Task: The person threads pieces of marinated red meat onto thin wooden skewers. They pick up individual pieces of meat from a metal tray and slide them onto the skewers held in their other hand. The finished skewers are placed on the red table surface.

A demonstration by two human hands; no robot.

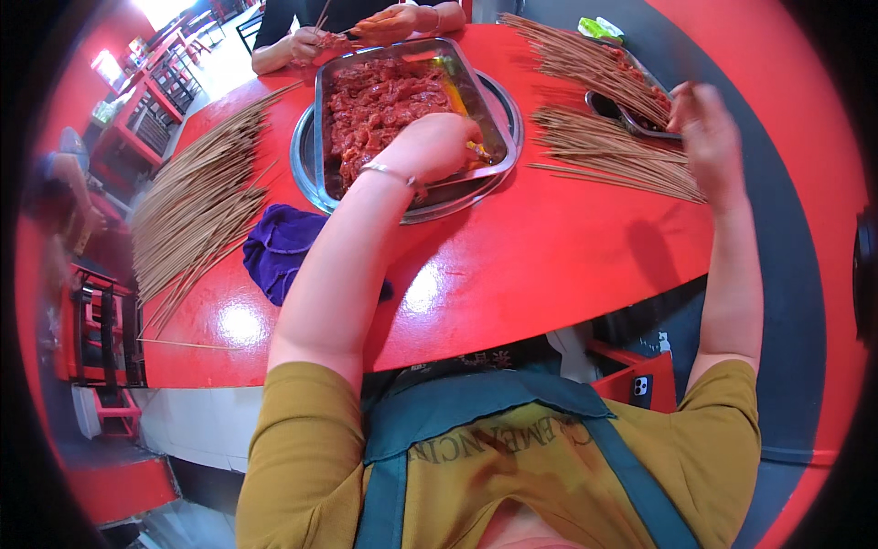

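Observation:
My left hand [439, 147] reaches over the near right part of a deep metal tray [507, 161] of raw marinated red meat pieces [384, 103]. Its fingers point down at the oily tray corner; whether they pinch something there cannot be told. The tray rests on a round metal platter [300, 154]. My right hand [706, 134], blurred and raised, is at the right, beside the ends of a stack of wooden skewers [590, 62] lying across a second metal tray [651, 130] with red meat. Its grip is unclear. Another bundle of skewers [610, 147] lies just nearer to me.
A large spread of skewers [199, 199] covers the left side of the red table [507, 274]. A purple cloth [281, 247] lies by my left forearm. Across the table a person's hands [384, 27] hold meat and skewers. A green packet [600, 29] is at the far right.

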